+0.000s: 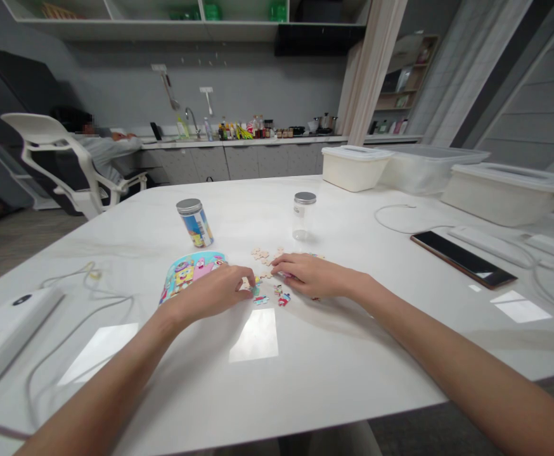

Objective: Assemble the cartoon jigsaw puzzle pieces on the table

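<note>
My left hand (213, 292) rests on the white table (343, 361) with its fingertips curled in at a small cluster of jigsaw pieces. A yellow bit shows by those fingertips, but I cannot tell whether they hold a piece. My right hand (312, 275) lies palm down, its fingers reaching toward my left hand over the loose pieces. Bare wooden-looking puzzle pieces (262, 256) lie scattered just above my hands, and colourful printed ones (277, 297) lie just below. A cartoon-printed puzzle sheet (191, 277) sits left of my left hand. A printed jar (195, 223) and a clear jar (304, 216) stand beyond.
A smartphone (462, 258), white cables (400, 218) and lidded plastic tubs (353, 168) lie to the right. A white power bank (8, 329) sits at the left. Beyond the table, a seated person (101, 149) leans toward a kitchen counter (243, 142).
</note>
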Tool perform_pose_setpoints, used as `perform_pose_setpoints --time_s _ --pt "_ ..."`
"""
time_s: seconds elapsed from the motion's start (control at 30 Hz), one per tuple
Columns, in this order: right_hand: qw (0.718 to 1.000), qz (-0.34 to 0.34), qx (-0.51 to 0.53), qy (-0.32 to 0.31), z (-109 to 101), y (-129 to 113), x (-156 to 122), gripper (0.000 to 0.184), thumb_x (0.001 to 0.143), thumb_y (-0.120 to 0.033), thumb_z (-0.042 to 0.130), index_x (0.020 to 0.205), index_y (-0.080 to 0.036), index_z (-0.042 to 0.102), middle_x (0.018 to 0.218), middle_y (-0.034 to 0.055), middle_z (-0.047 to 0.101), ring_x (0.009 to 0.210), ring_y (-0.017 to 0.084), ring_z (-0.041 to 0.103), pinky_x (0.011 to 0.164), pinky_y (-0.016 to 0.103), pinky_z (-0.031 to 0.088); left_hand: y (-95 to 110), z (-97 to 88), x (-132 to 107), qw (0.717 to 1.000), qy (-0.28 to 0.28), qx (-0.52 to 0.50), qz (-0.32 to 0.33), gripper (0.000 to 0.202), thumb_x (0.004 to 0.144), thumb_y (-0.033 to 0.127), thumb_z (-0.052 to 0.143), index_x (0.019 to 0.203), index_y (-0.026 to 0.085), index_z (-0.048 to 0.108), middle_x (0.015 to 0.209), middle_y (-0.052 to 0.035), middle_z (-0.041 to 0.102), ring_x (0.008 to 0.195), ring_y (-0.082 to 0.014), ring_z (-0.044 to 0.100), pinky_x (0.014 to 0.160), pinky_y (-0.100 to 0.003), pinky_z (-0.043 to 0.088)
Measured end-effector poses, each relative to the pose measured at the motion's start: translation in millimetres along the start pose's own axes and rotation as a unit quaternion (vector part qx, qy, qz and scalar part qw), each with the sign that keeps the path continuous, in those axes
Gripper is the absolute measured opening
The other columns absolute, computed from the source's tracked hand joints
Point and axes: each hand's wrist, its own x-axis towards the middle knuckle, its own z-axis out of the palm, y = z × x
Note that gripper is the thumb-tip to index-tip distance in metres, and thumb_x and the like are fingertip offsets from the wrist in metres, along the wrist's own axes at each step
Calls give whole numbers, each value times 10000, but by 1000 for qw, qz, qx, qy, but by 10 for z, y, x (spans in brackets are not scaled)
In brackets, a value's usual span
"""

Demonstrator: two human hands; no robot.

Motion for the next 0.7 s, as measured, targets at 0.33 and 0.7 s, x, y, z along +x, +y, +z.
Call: perform_pose_setpoints --time_s 0.33,0.7 --pt "1000 8 -3 -6 -33 -22 -4 334 951 -166 407 1229 -189 589 1366 102 552 1206 240 547 1001 429 451 96 -58 -49 999 -25 -3 -19 217 798 309 521 914 214 677 840 -31 679 697 -178 621 678 -279 438" --pt "1000 4 13 0 -3 3 1 339 949 -170 402 1229 -194 592 1366 106 550 1204 250 546 1009 453 440 90 -61 -69 999 -30 -12 -29 223 769 336 536 907 220 667 836 -26 672 676 -176 616 635 -277 424"
